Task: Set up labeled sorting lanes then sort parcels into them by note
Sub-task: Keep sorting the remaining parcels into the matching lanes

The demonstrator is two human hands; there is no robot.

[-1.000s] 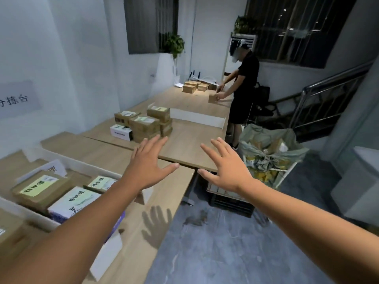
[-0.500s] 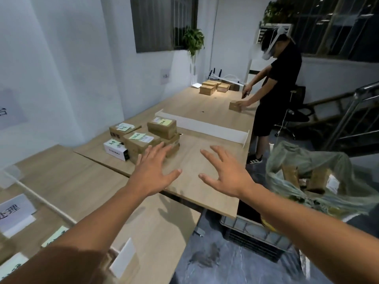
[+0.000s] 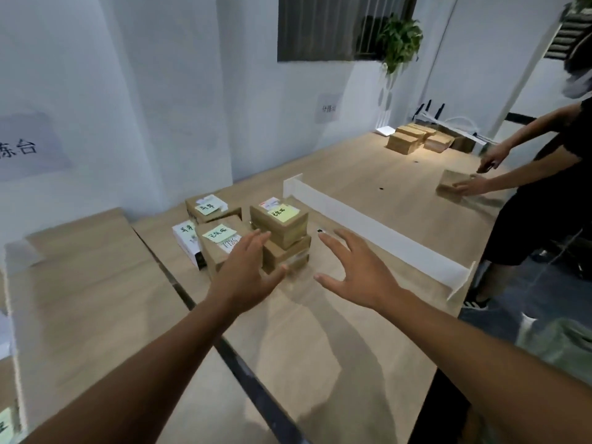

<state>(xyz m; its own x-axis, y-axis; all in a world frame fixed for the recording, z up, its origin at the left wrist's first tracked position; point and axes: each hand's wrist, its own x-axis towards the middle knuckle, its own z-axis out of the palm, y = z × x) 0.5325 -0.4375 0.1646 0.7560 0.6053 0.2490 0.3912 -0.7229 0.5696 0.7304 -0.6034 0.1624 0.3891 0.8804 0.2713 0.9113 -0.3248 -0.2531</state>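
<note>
Several brown cardboard parcels with sticky notes sit clustered on the wooden table (image 3: 336, 315). A two-high stack (image 3: 279, 232) carries a yellow note on top. Left of it stands a parcel with a green note (image 3: 217, 241), behind it another noted parcel (image 3: 208, 208) and a white box (image 3: 185, 240). My left hand (image 3: 248, 272) hovers open over the front of the green-note parcel, fingers spread. My right hand (image 3: 355, 267) is open, just right of the stack, holding nothing.
A white divider strip (image 3: 378, 238) stands upright across the table behind the parcels. Another person (image 3: 538, 193) at the right edge handles a brown parcel (image 3: 451, 184). More boxes (image 3: 413, 139) lie at the far end. A second table (image 3: 80, 283) adjoins on the left.
The view has moved forward and closer to the parcel cluster. Both open hands have reached toward the parcels, the left now over the green-note parcel. The sorting lanes slid out of view at left.
</note>
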